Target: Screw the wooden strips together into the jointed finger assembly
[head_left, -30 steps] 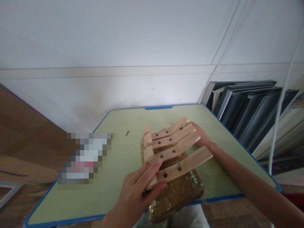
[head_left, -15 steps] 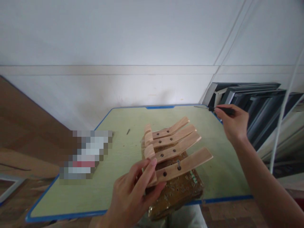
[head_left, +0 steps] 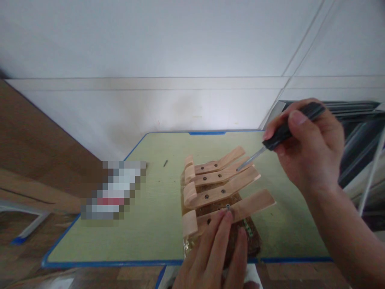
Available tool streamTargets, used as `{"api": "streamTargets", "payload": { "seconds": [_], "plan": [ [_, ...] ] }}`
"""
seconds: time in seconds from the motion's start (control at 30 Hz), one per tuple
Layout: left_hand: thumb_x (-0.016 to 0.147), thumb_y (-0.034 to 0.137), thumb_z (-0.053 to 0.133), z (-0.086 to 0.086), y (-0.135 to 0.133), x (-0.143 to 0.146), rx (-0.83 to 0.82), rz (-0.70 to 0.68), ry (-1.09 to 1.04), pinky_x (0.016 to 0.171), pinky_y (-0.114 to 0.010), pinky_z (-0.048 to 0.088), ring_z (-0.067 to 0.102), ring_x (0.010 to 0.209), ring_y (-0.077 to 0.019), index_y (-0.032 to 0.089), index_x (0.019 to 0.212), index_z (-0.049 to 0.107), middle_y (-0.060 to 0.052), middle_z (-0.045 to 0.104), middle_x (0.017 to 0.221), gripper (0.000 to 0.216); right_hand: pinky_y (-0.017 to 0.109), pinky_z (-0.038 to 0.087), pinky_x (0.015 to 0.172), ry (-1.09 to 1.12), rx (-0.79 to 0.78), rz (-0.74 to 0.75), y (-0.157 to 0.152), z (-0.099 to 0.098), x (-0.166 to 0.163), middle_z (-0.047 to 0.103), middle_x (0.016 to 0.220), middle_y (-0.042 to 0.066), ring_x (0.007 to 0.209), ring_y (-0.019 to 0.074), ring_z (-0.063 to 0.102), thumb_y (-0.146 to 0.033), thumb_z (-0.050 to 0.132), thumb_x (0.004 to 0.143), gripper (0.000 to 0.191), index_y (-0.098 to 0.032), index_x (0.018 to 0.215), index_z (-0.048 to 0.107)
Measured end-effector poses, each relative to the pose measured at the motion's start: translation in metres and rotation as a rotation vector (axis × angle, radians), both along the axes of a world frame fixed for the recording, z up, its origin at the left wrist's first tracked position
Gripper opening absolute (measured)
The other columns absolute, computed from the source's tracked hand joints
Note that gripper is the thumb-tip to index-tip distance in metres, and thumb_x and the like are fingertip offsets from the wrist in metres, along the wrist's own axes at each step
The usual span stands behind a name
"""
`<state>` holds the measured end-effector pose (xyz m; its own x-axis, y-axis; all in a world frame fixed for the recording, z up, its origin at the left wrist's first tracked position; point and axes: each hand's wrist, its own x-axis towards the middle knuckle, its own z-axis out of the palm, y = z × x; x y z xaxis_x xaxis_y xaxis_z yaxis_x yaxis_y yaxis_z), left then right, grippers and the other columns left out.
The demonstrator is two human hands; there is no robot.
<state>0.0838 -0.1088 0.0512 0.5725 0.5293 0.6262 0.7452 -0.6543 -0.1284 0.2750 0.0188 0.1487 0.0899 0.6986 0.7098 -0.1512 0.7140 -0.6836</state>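
A black-handled screwdriver (head_left: 281, 135) is gripped in my right hand (head_left: 315, 148). Its metal shaft slants down left, and the tip appears over the second wooden strip from the back. Several curved wooden hook strips (head_left: 237, 182) lie side by side on a brown, plastic-wrapped block (head_left: 255, 241), each with two holes. In the nearest strip (head_left: 255, 202), a screw (head_left: 227, 206) stands up from the right hole. My left hand (head_left: 210, 249) rests on this strip with fingers stretched and spread, two fingertips right at the screw. Its thumb is mostly hidden.
A loose screw (head_left: 165, 163) lies on the pale green table (head_left: 120, 241), which has a blue edge. Left of it is a blurred-out item (head_left: 117, 190). Dark panels (head_left: 357, 136) lean against the white wall (head_left: 168, 106) at right. A white cable (head_left: 373, 172) hangs there.
My right hand has brought the screwdriver leftward over the wooden strips, its tip now pointing down. My left hand has let go of the nearest strip's curled end and moved right to the screw.
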Motion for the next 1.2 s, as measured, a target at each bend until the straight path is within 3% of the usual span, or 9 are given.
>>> {"api": "streamTargets", "payload": {
  "seconds": [0.13,0.27,0.5,0.73,0.93,1.2],
  "plan": [
    [0.095,0.051,0.038,-0.013,0.008,0.008,-0.007,0.043,0.039,0.097,-0.033,0.051,0.055,0.123,-0.0265,0.013,0.129,0.052,-0.017,0.056,0.132,0.053,0.020,0.030,0.036,-0.130,0.015,0.039,-0.011,-0.009,-0.015,0.059,0.062,-0.003,0.048,0.0076,0.050,-0.014,0.054,0.089,0.011,-0.019,0.096,0.047],
    [0.094,0.058,0.033,-0.026,0.003,0.012,-0.016,0.120,-0.050,0.098,-0.038,0.051,0.052,0.125,-0.0296,0.014,0.136,0.045,-0.017,0.054,0.129,0.062,0.020,0.029,0.036,-0.154,0.071,-0.018,-0.012,-0.011,-0.019,0.050,0.059,-0.005,0.047,0.0053,0.047,-0.007,0.053,0.087,0.014,-0.019,0.092,0.049],
    [0.093,0.060,0.032,-0.020,0.003,0.012,-0.067,0.185,0.012,0.091,-0.033,0.054,0.054,0.123,-0.0282,0.016,0.142,0.037,-0.017,0.052,0.129,0.066,0.019,0.029,0.038,-0.301,-0.024,-0.036,-0.010,-0.010,-0.025,0.052,0.062,-0.004,0.046,0.0042,0.042,-0.014,0.054,0.088,0.009,-0.020,0.087,0.048],
    [0.096,0.051,0.033,-0.016,0.008,0.005,-0.033,0.093,0.088,0.092,-0.030,0.053,0.054,0.122,-0.0251,0.015,0.136,0.046,-0.015,0.057,0.127,0.055,0.021,0.031,0.042,-0.383,-0.025,-0.056,-0.009,-0.019,-0.032,0.046,0.058,-0.005,0.047,0.0051,0.037,-0.027,0.059,0.089,0.021,-0.020,0.076,0.044],
    [0.095,0.057,0.028,-0.017,0.011,0.007,0.014,0.135,0.100,0.086,-0.030,0.051,0.058,0.115,-0.0255,0.011,0.128,0.052,-0.016,0.061,0.122,0.062,0.022,0.034,0.046,-0.430,0.013,-0.085,-0.010,-0.022,-0.034,0.047,0.060,-0.005,0.051,0.0066,0.043,-0.024,0.061,0.087,0.020,-0.020,0.077,0.044],
    [0.094,0.057,0.031,-0.017,0.015,0.009,0.005,0.124,0.137,0.092,-0.032,0.042,0.057,0.113,-0.0256,0.008,0.121,0.057,-0.013,0.066,0.117,0.062,0.021,0.032,0.043,-0.536,0.008,-0.094,-0.007,-0.022,-0.034,0.047,0.058,-0.006,0.048,0.0054,0.043,-0.025,0.057,0.090,0.018,-0.020,0.078,0.044]
  ]
}}
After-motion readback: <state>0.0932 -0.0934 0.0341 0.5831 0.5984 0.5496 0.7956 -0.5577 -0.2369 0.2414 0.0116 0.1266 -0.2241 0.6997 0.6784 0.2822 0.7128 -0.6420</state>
